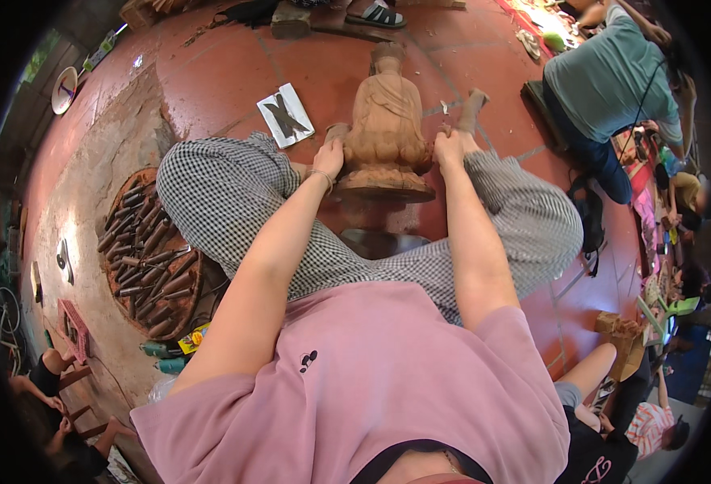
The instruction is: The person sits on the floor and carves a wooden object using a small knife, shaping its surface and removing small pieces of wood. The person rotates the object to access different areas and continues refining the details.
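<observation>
A carved wooden statue (387,117) of a robed seated figure, on a petalled round base, stands upright between my lower legs. Its unpainted surface is light reddish brown. My left hand (329,156) is closed at the left side of the base, and a band circles that wrist. At the opposite side my right hand (450,148) is closed too, fingers curled against the base. Their fingertips are partly hidden. A brownish blunt shape (472,113) sticks up beyond my right hand; whether it is a foot or a piece of wood, I cannot tell.
Left of my knee, a round tray (195,310) holds many wood-handled carving tools (152,242). White paper with dark shapes (283,115) lies on the red tile floor (210,89). A person in a teal shirt (605,81) sits at right; other people are at both edges.
</observation>
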`<state>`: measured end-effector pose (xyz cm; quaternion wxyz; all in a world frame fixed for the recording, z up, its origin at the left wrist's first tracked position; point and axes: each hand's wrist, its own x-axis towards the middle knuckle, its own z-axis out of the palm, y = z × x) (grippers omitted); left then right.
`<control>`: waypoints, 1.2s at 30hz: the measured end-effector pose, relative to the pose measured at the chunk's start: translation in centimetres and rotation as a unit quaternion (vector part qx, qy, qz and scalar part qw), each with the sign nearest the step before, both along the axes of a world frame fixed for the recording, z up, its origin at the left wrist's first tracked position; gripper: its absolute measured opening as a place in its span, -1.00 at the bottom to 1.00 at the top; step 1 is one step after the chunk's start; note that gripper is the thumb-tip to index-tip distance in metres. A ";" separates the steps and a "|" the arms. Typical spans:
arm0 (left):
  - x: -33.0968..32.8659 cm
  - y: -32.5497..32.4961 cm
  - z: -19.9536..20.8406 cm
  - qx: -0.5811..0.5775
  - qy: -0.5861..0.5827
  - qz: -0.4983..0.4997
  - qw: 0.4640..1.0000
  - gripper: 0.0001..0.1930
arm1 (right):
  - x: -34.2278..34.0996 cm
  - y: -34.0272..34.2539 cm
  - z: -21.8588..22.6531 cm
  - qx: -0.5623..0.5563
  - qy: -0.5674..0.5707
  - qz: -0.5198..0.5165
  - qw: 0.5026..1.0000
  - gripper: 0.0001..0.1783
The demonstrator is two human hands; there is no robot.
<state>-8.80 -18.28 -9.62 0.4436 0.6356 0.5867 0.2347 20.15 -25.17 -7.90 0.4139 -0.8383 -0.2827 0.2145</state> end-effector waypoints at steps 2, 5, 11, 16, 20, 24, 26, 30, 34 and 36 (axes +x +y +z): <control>1.0 3.6 -2.7 -0.073 -0.122 0.040 0.989 -0.39 | 1.0 1.4 -3.0 0.030 -0.006 -0.006 1.000 -0.62; 0.4 6.0 -6.3 -0.139 -0.207 0.031 0.968 -0.42 | -1.5 1.7 -2.7 0.041 0.035 0.018 0.998 -0.69; 3.5 5.6 -7.0 -0.273 -0.362 0.018 0.891 -0.44 | -2.9 0.2 -0.4 0.140 0.173 0.002 0.975 -0.67; 5.1 3.6 0.1 -0.473 -0.396 0.031 0.786 -0.38 | -2.4 -0.4 3.0 0.008 0.137 -0.013 0.990 -0.69; 3.8 8.2 -5.2 -0.056 -0.024 -0.113 0.992 -0.27 | -1.3 3.8 -3.7 0.004 -0.052 0.025 0.998 -0.70; 3.9 5.7 -1.1 -0.150 -0.077 -0.067 0.983 -0.23 | -0.8 3.7 -5.5 0.022 0.087 0.016 0.996 -0.57; 5.1 8.0 -4.6 -0.129 -0.091 -0.053 0.986 -0.24 | -1.1 3.5 -5.1 -0.020 0.070 0.031 0.997 -0.48; 4.0 6.5 -3.5 -0.119 -0.125 0.007 0.985 -0.25 | -3.1 2.5 1.7 0.029 0.208 0.089 0.974 -0.50; 6.0 4.9 2.1 -0.156 -0.049 -0.038 0.986 -0.13 | 0.1 2.1 0.0 0.064 0.289 0.060 0.953 -0.55; 3.4 5.3 2.2 -0.125 -0.038 -0.042 0.991 -0.08 | -2.7 2.8 2.4 0.057 0.352 0.077 0.931 -0.57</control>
